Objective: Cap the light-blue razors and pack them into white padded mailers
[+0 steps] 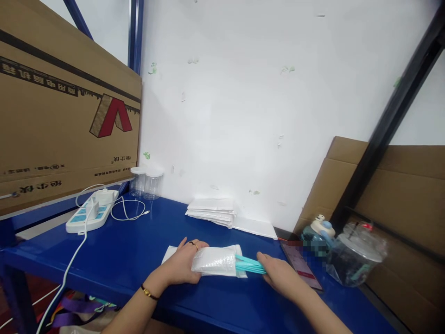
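- Clasping a white bubble mailer (pixel 217 260) with the left hand (pixel 189 260), thumb along the near edge and fingers over the far side.
- Pinching the outer end of a turquoise bundle (pixel 248 265) of thin layers between thumb and fingers of the right hand (pixel 278 273); cannot tell how the fingertips underneath are placed.
- Showing the turquoise bundle partly out of the mailer's right end, with the mailer lying flat near the front edge of the blue table (pixel 156 232).
- Wearing a dark ring on the left hand and a dark bracelet (pixel 149 291) with a gold bead on the left wrist.
- Beyond the mailer, against the wall, seeing a stack of white mailers (pixel 210 211), with a single flat white mailer (pixel 255 226) just beside it on the right.
- Just past the right hand, finding a phone-like device (pixel 301 264) with a pinkish screen, then a bluish water bottle (pixel 318 234) and a clear lidded tub (pixel 358 255).
- Off to the left, noting a white power strip (pixel 92 213) with plugged-in chargers, a coiled white cable (pixel 128 218) and, behind, two clear white-lidded jars (pixel 153 183).
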Demonstrator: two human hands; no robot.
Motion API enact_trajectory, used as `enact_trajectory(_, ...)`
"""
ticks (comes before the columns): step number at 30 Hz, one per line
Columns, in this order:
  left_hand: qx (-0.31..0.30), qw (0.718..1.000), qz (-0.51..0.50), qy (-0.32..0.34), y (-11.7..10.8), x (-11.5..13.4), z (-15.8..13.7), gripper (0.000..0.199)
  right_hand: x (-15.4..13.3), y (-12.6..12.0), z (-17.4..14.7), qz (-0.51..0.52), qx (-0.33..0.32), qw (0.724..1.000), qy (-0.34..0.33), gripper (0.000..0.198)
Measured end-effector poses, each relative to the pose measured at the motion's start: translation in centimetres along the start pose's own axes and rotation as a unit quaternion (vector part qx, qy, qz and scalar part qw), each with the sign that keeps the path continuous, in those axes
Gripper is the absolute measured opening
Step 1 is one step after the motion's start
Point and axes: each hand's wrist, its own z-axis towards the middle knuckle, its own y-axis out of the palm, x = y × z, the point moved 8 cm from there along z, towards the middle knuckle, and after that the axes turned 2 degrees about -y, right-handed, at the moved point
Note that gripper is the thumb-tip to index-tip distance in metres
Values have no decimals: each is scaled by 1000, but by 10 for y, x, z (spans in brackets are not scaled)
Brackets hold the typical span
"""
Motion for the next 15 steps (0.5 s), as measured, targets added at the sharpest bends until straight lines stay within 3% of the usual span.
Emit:
enact_trajectory(5,-5,1000,9,22,14,9,2,69,-41,-15,18,-2,-3,999,-42,35)
enact_trajectory(10,32,999,32,8,23,11,3,93,-75,-42,38,-37,-29,997,-65,37)
enact_trajectory(15,114,992,-58,-4,10,20,7,66,-96,-99,47,-79,-38,992,-88,37)
